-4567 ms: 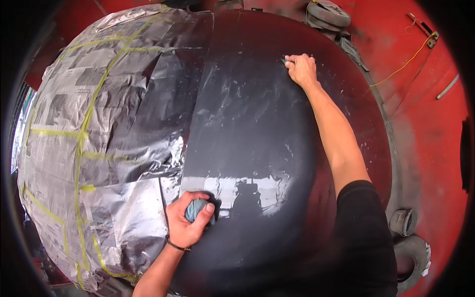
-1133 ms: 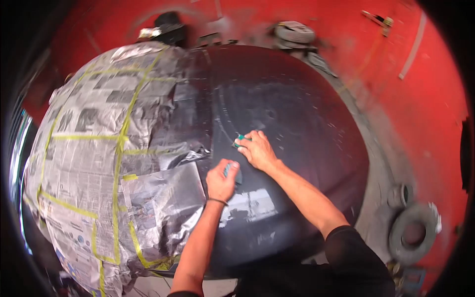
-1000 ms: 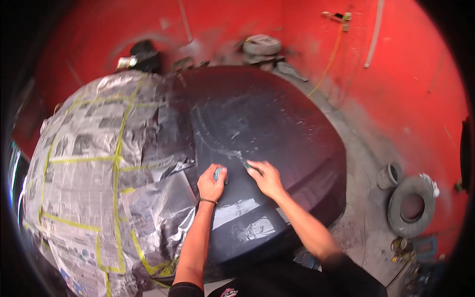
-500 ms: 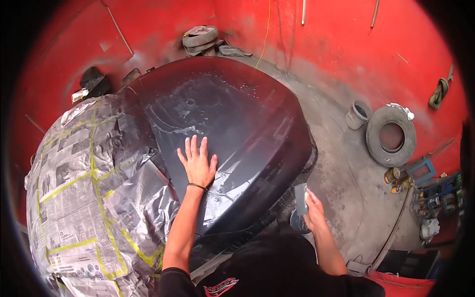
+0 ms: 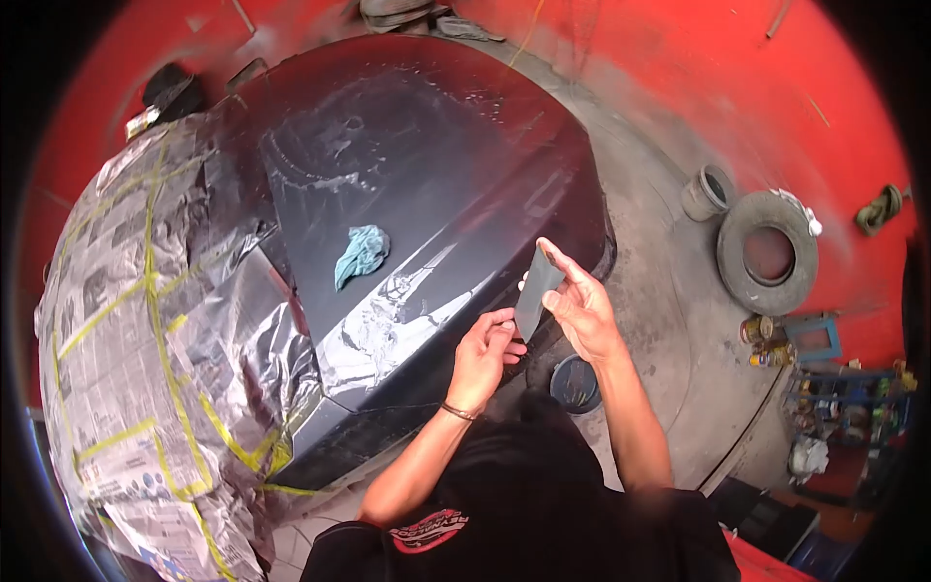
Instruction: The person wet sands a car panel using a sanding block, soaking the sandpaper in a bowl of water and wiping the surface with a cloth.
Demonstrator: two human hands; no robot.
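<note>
In front of my body, over the near edge of a dark car hood, both hands hold a grey sheet of sandpaper. My right hand grips its right side, thumb on the face and fingers behind. At the sheet's lower left corner, my left hand pinches it with bent fingers. Wet streaks and patches mark the hood. A crumpled teal cloth lies on the hood, left of my hands.
Newspaper masking with yellow tape covers the car on the left. A bucket stands on the floor below my right forearm. Further right are a grey pail, a tyre, cans and a crowded rack.
My left hand has left the hood and come right to the sandpaper. My right hand has risen with the sheet. The teal cloth now shows on the hood.
</note>
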